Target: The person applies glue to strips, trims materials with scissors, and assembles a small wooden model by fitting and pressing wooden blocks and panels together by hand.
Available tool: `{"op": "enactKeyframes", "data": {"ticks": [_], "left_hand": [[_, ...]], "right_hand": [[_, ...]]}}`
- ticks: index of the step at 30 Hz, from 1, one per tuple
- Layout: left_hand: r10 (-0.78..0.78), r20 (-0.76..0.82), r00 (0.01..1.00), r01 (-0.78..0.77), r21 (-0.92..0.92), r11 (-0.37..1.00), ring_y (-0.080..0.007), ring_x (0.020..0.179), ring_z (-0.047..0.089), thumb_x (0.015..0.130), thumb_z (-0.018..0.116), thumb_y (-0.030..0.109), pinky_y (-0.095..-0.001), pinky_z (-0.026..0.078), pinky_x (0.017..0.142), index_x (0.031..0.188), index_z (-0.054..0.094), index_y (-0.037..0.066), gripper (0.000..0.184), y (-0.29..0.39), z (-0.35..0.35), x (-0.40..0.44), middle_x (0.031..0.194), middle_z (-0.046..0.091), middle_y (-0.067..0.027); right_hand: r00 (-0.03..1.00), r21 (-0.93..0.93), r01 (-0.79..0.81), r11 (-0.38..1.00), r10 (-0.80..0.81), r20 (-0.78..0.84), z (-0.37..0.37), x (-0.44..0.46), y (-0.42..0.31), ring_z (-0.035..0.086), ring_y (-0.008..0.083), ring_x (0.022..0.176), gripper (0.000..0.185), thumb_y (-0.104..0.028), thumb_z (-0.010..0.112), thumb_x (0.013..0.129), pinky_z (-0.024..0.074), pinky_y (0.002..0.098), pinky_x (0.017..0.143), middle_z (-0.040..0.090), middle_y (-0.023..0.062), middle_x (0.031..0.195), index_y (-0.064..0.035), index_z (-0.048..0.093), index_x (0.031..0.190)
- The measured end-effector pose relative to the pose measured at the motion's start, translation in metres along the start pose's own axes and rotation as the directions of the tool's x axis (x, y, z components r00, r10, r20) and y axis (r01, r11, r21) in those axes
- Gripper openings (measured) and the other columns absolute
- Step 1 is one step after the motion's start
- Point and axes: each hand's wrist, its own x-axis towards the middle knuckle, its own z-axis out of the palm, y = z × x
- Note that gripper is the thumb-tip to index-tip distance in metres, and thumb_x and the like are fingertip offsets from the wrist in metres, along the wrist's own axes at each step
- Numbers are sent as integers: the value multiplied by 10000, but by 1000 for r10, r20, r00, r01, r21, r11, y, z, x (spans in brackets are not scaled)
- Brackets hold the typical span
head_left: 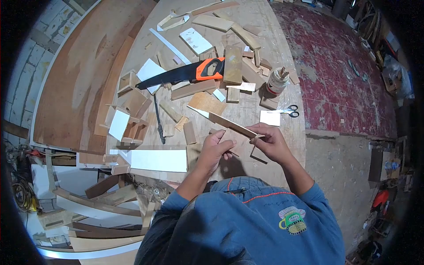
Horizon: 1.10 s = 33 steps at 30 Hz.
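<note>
Wooden strip point(232, 123): one, long and thin, slanting above the near middle of the surface point(289, 145), its right end in my right hand.

From left to right, I list:

- Compartmented wooden piece point(136, 130): one, by the surface's left edge.
- White panel point(159, 160): one, lying flat, nearer me.
- Handsaw point(181, 74): one, dark blade pointing left, orange-and-black handle, lying over offcuts.
- Left hand point(215, 150): closed, pinching a small thin piece point(232, 153), mostly hidden by my fingers.
- Wood block point(233, 64): one, against the saw's handle.
- Right hand point(271, 143): gripping the strip between thumb and fingers; a thin angled piece point(259, 158) shows below, whether held I cannot tell.
- Glass jar point(277, 82): one, sticks inside.
- Scissors point(291, 111): one pair, blades over a white square point(270, 119).
</note>
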Motion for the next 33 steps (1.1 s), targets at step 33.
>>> {"op": "enactKeyframes", "data": {"ticks": [33], "left_hand": [[-144,-68,987,131,-165,978,-59,535,552,836,615,160,-164,400,447,1122,528,14,333,-41,-9,14,809,626,-31]], "right_hand": [[925,552,-308,775,380,-16,5,7,67,585,94,814,301,-133,650,846,498,250,729,636,10,913,-10,612,1118]]}}
